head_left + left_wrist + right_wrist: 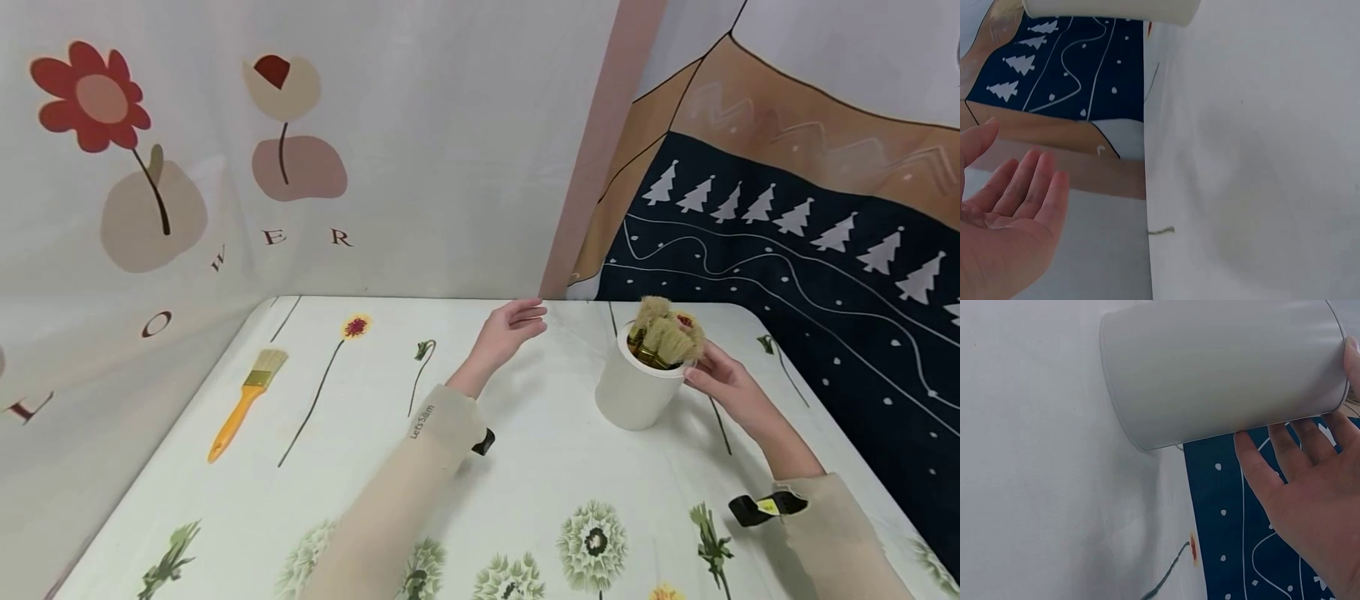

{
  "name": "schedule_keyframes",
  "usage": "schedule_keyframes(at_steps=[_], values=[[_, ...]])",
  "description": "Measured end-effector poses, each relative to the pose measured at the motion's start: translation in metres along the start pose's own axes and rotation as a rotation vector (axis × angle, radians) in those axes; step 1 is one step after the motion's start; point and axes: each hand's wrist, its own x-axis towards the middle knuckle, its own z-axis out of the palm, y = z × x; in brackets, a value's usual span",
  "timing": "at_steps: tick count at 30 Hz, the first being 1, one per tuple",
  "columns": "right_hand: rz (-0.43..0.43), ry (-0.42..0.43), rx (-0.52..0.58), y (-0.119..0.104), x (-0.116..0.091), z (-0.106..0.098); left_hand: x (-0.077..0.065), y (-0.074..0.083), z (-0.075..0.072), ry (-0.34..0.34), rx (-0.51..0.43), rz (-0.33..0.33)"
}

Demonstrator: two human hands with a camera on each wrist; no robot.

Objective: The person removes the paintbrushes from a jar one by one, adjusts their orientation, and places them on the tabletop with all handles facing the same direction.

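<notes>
A white cylindrical container (634,394) stands at the right of the table. Bristle ends and gold metal bands of several paintbrushes (664,333) stick out of its top. My right hand (735,393) holds it from the right, thumb at the rim and fingers against the side. In the right wrist view, the fingers (1275,456) are spread along the smooth wall. My left hand (502,337) is over the back middle of the table, fingers extended and holding nothing. In the left wrist view its palm (1013,234) shows bare, apart from the container.
A paintbrush (247,404) with an orange handle lies at the table's left. The white cloth (555,450) carries printed flowers and stems. A pale curtain (450,167) hangs behind, and a dark blue cloth with white trees (787,275) borders the right.
</notes>
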Motion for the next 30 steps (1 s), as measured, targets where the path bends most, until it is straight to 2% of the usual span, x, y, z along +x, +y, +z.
schedule_keyframes(at_steps=[13,30], values=[[-0.020,-0.006,0.011,0.001,0.000,0.000,0.010,0.015,0.040,-0.032,-0.003,0.038],[-0.019,-0.002,0.007,0.001,-0.001,0.000,0.013,0.033,0.076,-0.074,0.004,0.086]])
